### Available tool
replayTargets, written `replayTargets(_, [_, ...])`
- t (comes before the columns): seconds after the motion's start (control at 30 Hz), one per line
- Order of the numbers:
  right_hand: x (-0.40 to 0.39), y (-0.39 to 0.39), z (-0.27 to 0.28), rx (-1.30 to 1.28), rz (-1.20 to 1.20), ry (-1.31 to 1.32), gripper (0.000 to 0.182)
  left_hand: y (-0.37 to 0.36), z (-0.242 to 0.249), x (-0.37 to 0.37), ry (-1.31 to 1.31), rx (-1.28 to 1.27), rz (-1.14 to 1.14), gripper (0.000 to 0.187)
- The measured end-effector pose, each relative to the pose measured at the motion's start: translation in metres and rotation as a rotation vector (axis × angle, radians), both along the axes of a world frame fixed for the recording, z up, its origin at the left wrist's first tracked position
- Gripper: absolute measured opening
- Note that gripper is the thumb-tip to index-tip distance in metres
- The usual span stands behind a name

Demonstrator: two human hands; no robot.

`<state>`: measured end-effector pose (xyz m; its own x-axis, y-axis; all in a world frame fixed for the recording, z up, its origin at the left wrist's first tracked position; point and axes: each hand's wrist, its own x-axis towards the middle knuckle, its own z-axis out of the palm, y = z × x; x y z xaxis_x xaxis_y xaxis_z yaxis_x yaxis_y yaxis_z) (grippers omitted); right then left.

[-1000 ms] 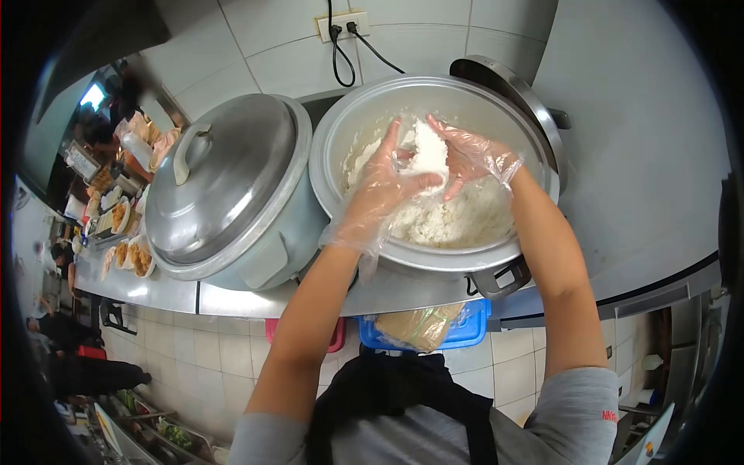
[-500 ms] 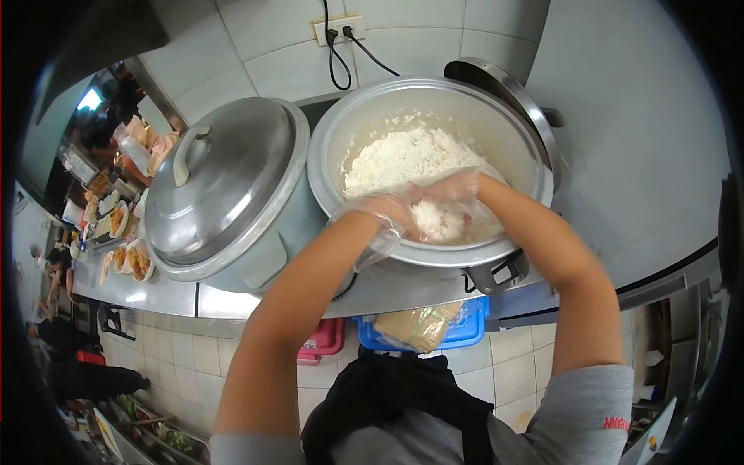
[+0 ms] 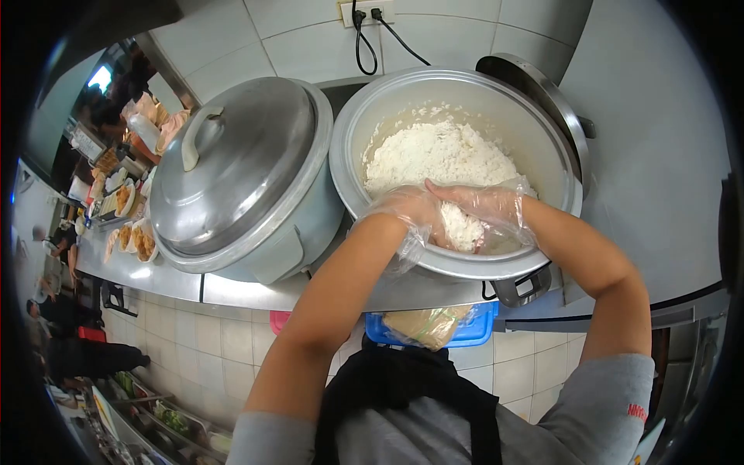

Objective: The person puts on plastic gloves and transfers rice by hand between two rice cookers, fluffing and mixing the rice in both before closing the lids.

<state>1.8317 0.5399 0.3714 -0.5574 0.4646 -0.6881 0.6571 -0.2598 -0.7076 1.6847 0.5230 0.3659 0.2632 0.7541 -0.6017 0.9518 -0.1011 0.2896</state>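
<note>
A large round rice cooker (image 3: 572,225) stands uncovered, with white rice (image 3: 442,155) heaped inside. My left hand (image 3: 412,208) and my right hand (image 3: 496,203) both wear clear plastic gloves and reach over the cooker's near rim. Between them they cup a clump of rice (image 3: 462,226), left palm on one side and right palm on the other. Some of my fingertips are hidden beneath the clump.
A second cooker with a metal lid (image 3: 240,167) stands close on the left. Behind the open one leans another lid (image 3: 542,101). Below the counter sits a blue bin (image 3: 473,329) with a bagged item. Plates of food (image 3: 139,240) and people are further left.
The view has shifted, so the cookers sit further right and slightly higher in the picture. My hands stay around the rice clump, with the right palm turned more visibly over it.
</note>
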Motion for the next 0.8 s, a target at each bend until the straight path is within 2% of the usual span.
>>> replayTargets(0.13, [-0.006,0.005,-0.007,-0.021,-0.054,-0.022,0.089,-0.003,0.011,-0.001,0.011,-0.02,0.022,0.069])
replayTargets(0.2, [-0.006,0.002,0.001,-0.238,-0.068,0.017,0.097,-0.003,0.008,-0.003,-0.017,-0.012,0.039,0.071])
replayTargets(0.23, [-0.005,0.007,-0.011,-0.24,-0.067,0.017,0.097,-0.002,0.006,-0.005,-0.048,0.0,0.056,0.072])
replayTargets(0.27, [-0.001,0.016,-0.033,-0.357,-0.104,0.08,0.099,-0.001,0.005,-0.006,-0.049,0.001,0.057,0.072])
replayTargets(0.3, [-0.005,0.014,-0.031,-0.473,-0.14,0.144,0.101,0.0,0.005,-0.008,-0.101,-0.014,0.05,0.078])
replayTargets(0.37, [-0.002,0.004,-0.02,-0.369,-0.171,0.168,0.102,0.003,0.0,-0.01,-0.155,-0.019,0.047,0.084])
replayTargets(0.43, [-0.004,-0.004,-0.008,-0.26,-0.193,0.196,0.103,0.002,-0.001,-0.01,-0.245,0.054,0.035,0.098])
replayTargets(0.5, [-0.005,-0.005,-0.007,-0.205,-0.434,0.149,0.101,-0.003,0.012,-0.015,-0.302,0.128,0.053,0.101])
replayTargets(0.53, [-0.005,-0.003,-0.005,-0.193,-0.427,0.155,0.101,-0.006,0.022,-0.017,-0.361,0.193,0.066,0.105])
replayTargets(0.57, [-0.005,-0.001,-0.004,-0.15,-0.583,0.18,0.092,-0.007,0.028,-0.02,-0.356,0.203,0.067,0.105])
replayTargets(0.6, [-0.005,0.002,-0.004,-0.108,-0.738,0.205,0.084,-0.005,0.035,-0.024,-0.435,0.337,0.161,0.104])
replayTargets(0.63, [-0.003,0.007,-0.005,-0.103,-0.733,0.212,0.084,-0.004,0.04,-0.027,-0.514,0.47,0.254,0.102])
replayTargets(0.67, [0.003,0.015,-0.005,-0.186,-0.652,0.378,0.083,-0.003,0.046,-0.03,-0.509,0.477,0.253,0.102])
replayTargets(0.7, [0.008,0.025,-0.007,-0.267,-0.563,0.542,0.083,-0.003,0.051,-0.032,-0.615,0.525,0.353,0.1])
replayTargets(0.73, [0.008,0.038,-0.013,-0.257,-0.628,0.578,0.075,-0.005,0.06,-0.032,-0.725,0.575,0.456,0.099])
replayTargets(0.77, [0.015,0.046,-0.017,-0.249,-0.617,0.58,0.075,-0.012,0.065,-0.027,-0.725,0.588,0.459,0.099])
replayTargets(0.8, [0.016,0.048,-0.013,-0.25,-0.55,0.723,0.07,-0.026,0.075,-0.015,-0.933,0.552,0.629,0.098])
